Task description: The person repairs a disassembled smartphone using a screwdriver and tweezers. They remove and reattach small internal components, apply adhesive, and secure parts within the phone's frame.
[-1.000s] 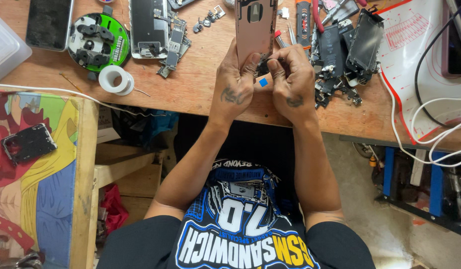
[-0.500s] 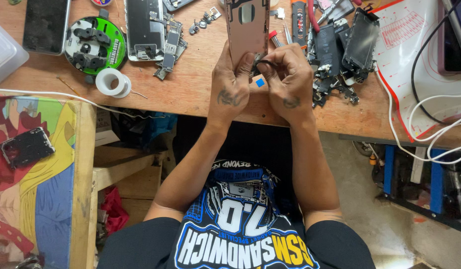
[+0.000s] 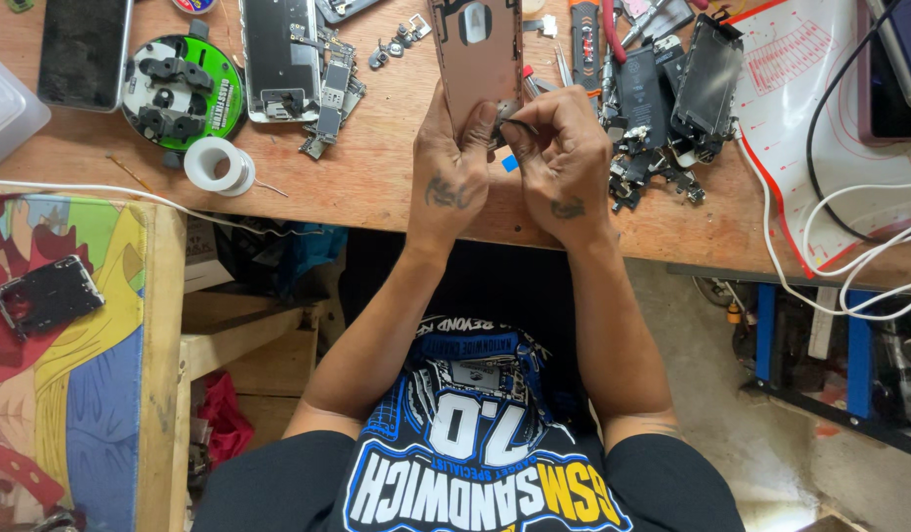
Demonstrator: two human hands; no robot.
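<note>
A rose-gold phone back housing point(image 3: 478, 54) lies on the wooden bench point(image 3: 376, 177), its near end gripped by my left hand point(image 3: 455, 163). The left thumb presses on a small round part at the housing's lower edge. My right hand point(image 3: 564, 158) is beside it, fingers pinched on a thin dark wire-like piece at that same spot. A small blue bit point(image 3: 510, 163) shows between the two hands.
A heap of dark phone parts point(image 3: 672, 108) lies right of my hands, with a white mat point(image 3: 820, 89) and white cables point(image 3: 849, 266) beyond. To the left are an opened phone point(image 3: 278, 59), a green round tray point(image 3: 179, 94), a tape roll point(image 3: 219, 166) and a dark phone point(image 3: 84, 49).
Both hands have stayed on the housing's near end. The right fingers have shifted slightly and now pinch the thin dark piece closer to the housing.
</note>
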